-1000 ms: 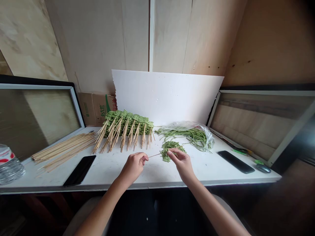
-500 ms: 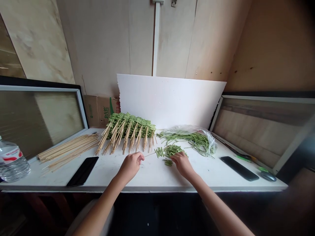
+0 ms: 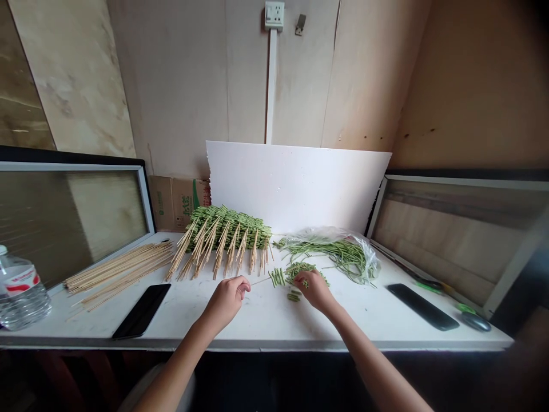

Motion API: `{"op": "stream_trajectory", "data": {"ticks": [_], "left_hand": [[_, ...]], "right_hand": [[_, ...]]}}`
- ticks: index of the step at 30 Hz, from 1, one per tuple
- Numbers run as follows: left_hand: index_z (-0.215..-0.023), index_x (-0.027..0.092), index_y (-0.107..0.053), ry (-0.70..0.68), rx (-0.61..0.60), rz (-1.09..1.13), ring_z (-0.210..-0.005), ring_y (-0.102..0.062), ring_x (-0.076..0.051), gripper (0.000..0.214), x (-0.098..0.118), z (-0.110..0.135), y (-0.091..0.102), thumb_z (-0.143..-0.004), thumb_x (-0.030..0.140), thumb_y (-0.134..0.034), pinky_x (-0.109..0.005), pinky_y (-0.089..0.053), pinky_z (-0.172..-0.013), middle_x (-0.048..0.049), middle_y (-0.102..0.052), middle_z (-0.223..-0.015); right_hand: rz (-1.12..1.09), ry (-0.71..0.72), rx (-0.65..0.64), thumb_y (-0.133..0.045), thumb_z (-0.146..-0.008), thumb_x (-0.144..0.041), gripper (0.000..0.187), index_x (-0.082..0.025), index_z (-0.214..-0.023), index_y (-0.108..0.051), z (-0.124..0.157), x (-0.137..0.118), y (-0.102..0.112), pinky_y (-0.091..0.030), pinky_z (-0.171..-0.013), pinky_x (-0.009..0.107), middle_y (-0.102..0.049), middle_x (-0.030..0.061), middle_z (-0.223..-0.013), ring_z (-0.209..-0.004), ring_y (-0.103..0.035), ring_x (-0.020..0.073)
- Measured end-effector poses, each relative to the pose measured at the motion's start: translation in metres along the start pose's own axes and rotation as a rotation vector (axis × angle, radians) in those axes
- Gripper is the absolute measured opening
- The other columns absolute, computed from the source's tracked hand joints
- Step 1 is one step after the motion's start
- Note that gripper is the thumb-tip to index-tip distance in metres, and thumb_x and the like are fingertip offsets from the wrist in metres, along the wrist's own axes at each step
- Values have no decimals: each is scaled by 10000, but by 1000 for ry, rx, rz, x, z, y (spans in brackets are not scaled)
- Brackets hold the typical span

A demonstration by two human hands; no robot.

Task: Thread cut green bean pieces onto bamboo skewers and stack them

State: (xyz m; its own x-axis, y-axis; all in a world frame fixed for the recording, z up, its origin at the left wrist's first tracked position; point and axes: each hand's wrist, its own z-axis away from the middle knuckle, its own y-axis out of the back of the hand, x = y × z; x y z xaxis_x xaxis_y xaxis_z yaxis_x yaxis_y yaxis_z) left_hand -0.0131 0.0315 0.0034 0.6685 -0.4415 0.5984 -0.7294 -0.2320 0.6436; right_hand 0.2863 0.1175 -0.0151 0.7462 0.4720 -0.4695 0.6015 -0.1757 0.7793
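My left hand [image 3: 229, 294] is closed in a pinch around the end of a thin wooden skewer [image 3: 259, 281] that points right. Several short green bean pieces [image 3: 277, 277] sit crosswise, side by side, on its far part. My right hand [image 3: 316, 290] is at the near edge of a heap of cut bean pieces [image 3: 298, 267], thumb and fingers drawn together; whatever is between the fingertips is too small to make out. A few loose bean pieces [image 3: 293, 296] lie on the white table just below the heap.
Behind my left hand stands a stack of filled bean skewers [image 3: 231, 226], sticks toward me. Bare skewers [image 3: 124, 263], a black phone [image 3: 142, 311] and a water bottle [image 3: 21, 292] are left. Long beans in a plastic bag [image 3: 343, 252], a dark slab [image 3: 422, 306] and a mouse [image 3: 476, 321] are right.
The view has tilted up slightly. My right hand has moved away from the loose pieces, up toward the heap, leaving them more exposed. My left hand still holds the skewer.
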Motion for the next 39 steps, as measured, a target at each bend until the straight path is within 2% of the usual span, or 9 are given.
{"op": "stream_trajectory", "data": {"ticks": [2,4,7,10,14,18,22,30,39], "left_hand": [[-819,189,-655,-4,11,18,-618,-585,-173,271,1,-1,2,-961,214,-426,-266,-424,-619,-17,-614,-661],[-821,186,-649,14,9,30,-616,-578,-172,283,2,-1,4,-969,235,-413,-266,-423,-619,-13,-601,-656],[-822,185,-639,59,-37,41,-623,-571,-174,306,2,0,5,-983,272,-394,-268,-421,-620,-10,-584,-660],[-851,189,-636,82,-87,40,-644,-571,-179,325,4,2,3,-1002,319,-380,-267,-423,-621,-14,-589,-691],[-874,195,-630,65,-101,33,-643,-558,-180,354,12,4,2,-1020,399,-380,-263,-419,-612,-17,-603,-716],[-897,192,-652,26,-88,28,-635,-545,-180,343,21,4,4,-1014,400,-406,-267,-410,-617,-24,-620,-719],[-889,191,-660,21,-79,51,-631,-540,-172,294,22,4,4,-993,376,-457,-261,-403,-608,-26,-629,-730],[-853,191,-649,65,-81,107,-597,-555,-159,278,23,3,5,-979,378,-486,-251,-393,-578,-16,-628,-722],[-870,190,-658,28,-53,63,-634,-537,-166,284,18,3,3,-991,361,-466,-263,-396,-614,-21,-637,-726]], "right_hand": [[-287,-61,17,-663,-887,-403,277,-216,-1056,-776,1,-2,11,-489,-781,384,-766,89,-961,-900,-651,277],[-620,-138,3,-691,-857,-501,381,-207,-1087,-766,5,-6,21,-490,-746,349,-758,78,-983,-853,-653,240],[-957,-213,-23,-733,-817,-544,381,-186,-945,-761,11,-14,31,-448,-658,278,-721,50,-884,-762,-609,181],[-1141,-236,8,-772,-783,-546,368,-184,-841,-735,13,-23,35,-416,-612,258,-679,31,-814,-700,-556,153],[-1197,-258,115,-807,-721,-596,424,-198,-854,-750,11,-30,37,-425,-602,267,-681,35,-789,-730,-576,178],[-1164,-238,142,-805,-705,-629,452,-203,-845,-751,11,-31,38,-471,-637,283,-700,48,-826,-792,-614,203],[-1169,-234,185,-797,-709,-635,471,-230,-946,-764,12,-31,35,-501,-672,311,-720,45,-857,-842,-649,227],[-1217,-242,149,-733,-787,-587,398,-220,-939,-750,13,-34,31,-536,-732,358,-750,88,-929,-912,-689,266],[-1345,-263,135,-784,-781,-518,338,-220,-940,-769,14,-34,32,-514,-753,315,-743,70,-929,-974,-665,249]]}}
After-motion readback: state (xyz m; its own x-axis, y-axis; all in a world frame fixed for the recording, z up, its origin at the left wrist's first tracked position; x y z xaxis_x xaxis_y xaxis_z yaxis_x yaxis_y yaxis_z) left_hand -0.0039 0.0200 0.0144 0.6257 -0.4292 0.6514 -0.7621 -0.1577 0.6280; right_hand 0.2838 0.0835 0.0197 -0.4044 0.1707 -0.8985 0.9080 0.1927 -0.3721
